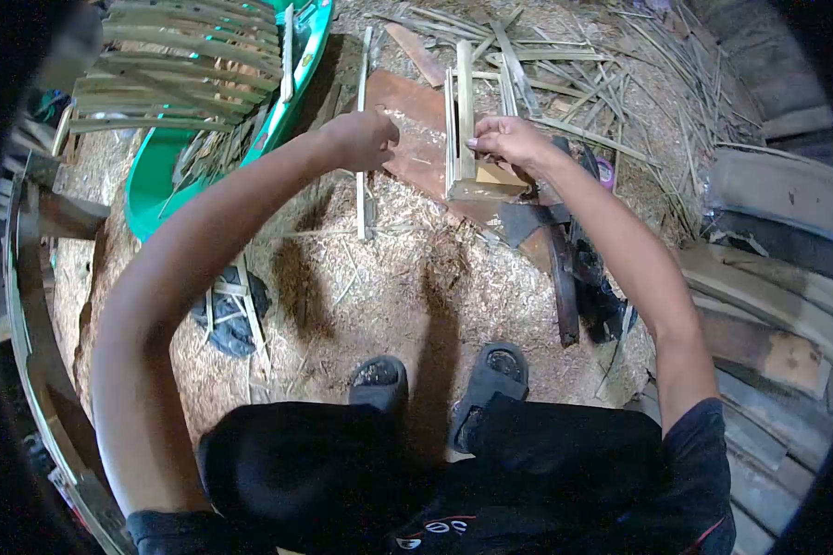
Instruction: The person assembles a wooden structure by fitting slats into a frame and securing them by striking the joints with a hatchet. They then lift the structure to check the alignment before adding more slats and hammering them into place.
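Both arms (222, 222) outstretched, right hand (509, 142) at pale wooden strip (466, 97)

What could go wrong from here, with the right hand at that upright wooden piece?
The right hand is at the upright wooden piece while the left hand is apart from it, so the piece might tip or shift if pushed.
Both hands are bare, so the wood's edges could leave splinters.
Loose shavings lie around the sandals, so the footing may slip.
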Demonstrator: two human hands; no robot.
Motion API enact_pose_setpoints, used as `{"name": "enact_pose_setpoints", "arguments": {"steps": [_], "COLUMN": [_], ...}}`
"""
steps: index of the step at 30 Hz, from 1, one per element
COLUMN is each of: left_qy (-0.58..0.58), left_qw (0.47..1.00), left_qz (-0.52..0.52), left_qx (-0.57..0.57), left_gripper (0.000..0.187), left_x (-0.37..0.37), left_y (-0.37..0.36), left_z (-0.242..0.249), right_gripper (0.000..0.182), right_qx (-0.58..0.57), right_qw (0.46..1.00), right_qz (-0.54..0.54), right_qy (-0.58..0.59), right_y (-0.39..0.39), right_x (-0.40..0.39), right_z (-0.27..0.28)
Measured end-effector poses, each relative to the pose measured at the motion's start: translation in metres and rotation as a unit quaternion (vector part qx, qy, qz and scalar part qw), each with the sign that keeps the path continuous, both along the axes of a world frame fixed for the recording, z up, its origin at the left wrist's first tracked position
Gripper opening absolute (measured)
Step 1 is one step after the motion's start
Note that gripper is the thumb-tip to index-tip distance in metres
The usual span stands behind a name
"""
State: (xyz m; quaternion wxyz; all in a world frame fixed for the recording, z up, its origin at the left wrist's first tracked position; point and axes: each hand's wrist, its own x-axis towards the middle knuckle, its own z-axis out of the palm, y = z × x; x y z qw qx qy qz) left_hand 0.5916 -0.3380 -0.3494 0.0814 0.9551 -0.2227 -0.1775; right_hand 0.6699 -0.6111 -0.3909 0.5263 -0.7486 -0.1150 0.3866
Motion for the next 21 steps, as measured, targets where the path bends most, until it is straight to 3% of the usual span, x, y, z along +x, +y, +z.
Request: {"name": "enact_pose_setpoints", "arguments": {"steps": [3,4,6,7,10,13,17,20,21], "left_qy": [-0.024,0.026,0.044,0.053,0.165,0.164,0.128,0.104,0.081], "left_qw": [0.976,0.952,0.895,0.859,0.684,0.651,0.679,0.65,0.669], "left_qz": [0.138,0.174,0.247,0.283,0.394,0.426,0.415,0.41,0.403], "left_qx": [-0.164,-0.249,-0.367,-0.423,-0.591,-0.606,-0.591,-0.631,-0.619], "left_gripper": [0.029,0.025,0.024,0.024,0.027,0.031,0.03,0.027,0.028], "left_x": [-0.015,-0.019,-0.024,-0.026,-0.043,-0.049,-0.051,-0.05,-0.051], "left_y": [-0.027,-0.039,-0.057,-0.064,-0.083,-0.098,-0.108,-0.109,-0.109], "left_z": [0.0,-0.003,-0.046,-0.067,-0.086,-0.086,-0.085,-0.098,-0.099], "right_gripper": [0.011,0.013,0.016,0.017,0.018,0.017,0.019,0.019,0.02], "right_qx": [0.05,0.06,0.083,0.08,0.076,0.038,0.032,-0.004,-0.005], "right_qw": [0.999,0.998,0.996,0.996,0.997,0.998,0.997,0.998,0.998], "right_qz": [-0.007,-0.007,-0.003,-0.007,-0.018,-0.021,-0.045,-0.064,-0.064], "right_qy": [-0.003,0.008,0.024,0.027,0.023,0.035,0.044,-0.001,0.001], "right_y": [-0.007,-0.008,-0.007,-0.005,-0.003,-0.002,0.0,-0.002,-0.005], "right_x": [0.011,0.007,0.007,0.007,0.006,0.009,0.003,-0.001,0.001], "right_z": [-0.039,-0.036,-0.028,-0.026,-0.03,-0.031,-0.028,-0.027,-0.033]}}
